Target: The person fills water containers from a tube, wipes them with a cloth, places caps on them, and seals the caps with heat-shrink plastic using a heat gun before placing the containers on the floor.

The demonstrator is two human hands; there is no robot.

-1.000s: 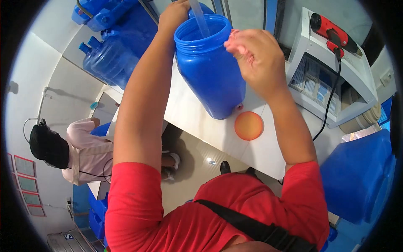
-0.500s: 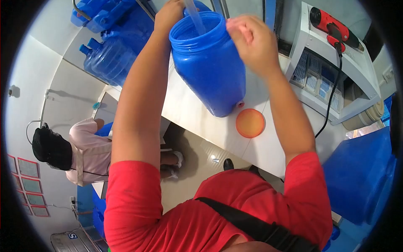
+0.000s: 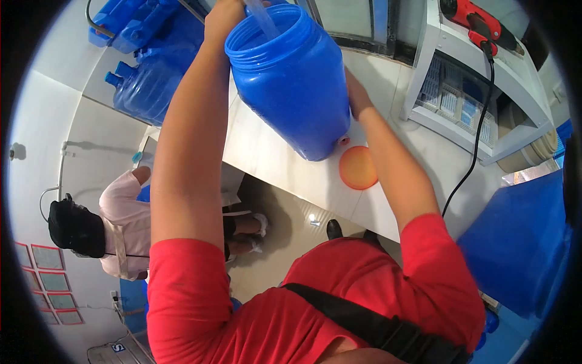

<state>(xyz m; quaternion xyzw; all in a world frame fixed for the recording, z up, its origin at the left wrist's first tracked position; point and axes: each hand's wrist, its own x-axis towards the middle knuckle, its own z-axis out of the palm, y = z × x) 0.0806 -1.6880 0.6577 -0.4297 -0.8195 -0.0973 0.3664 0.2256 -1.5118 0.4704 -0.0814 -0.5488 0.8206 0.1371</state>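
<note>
A blue plastic water container (image 3: pixel 291 85) stands tilted on the white counter, its threaded mouth open toward me. A clear tube or stream of water (image 3: pixel 264 21) runs down into the mouth; I cannot tell which. My left hand (image 3: pixel 224 17) is at the top edge beside the mouth, closed, with its fingers mostly out of sight and what they hold unclear. Along the container's right side lies my right hand (image 3: pixel 357 96), its fingers hidden behind the wall. Near the container's base are a small spout hole (image 3: pixel 344 139) and a round orange lid (image 3: pixel 358 167).
A white cabinet (image 3: pixel 418 73) carries a red and black corded power tool (image 3: pixel 473 21). Large clear blue bottles (image 3: pixel 145 91) stand at the left. A co-worker in a pink top (image 3: pixel 124 206) is at the lower left. A big blue bin (image 3: pixel 515 236) stands at the right.
My right hand has left the container's rim and moved down to its right side. The view has shifted, so the container sits slightly higher and further left. The tube or stream still enters the mouth.
</note>
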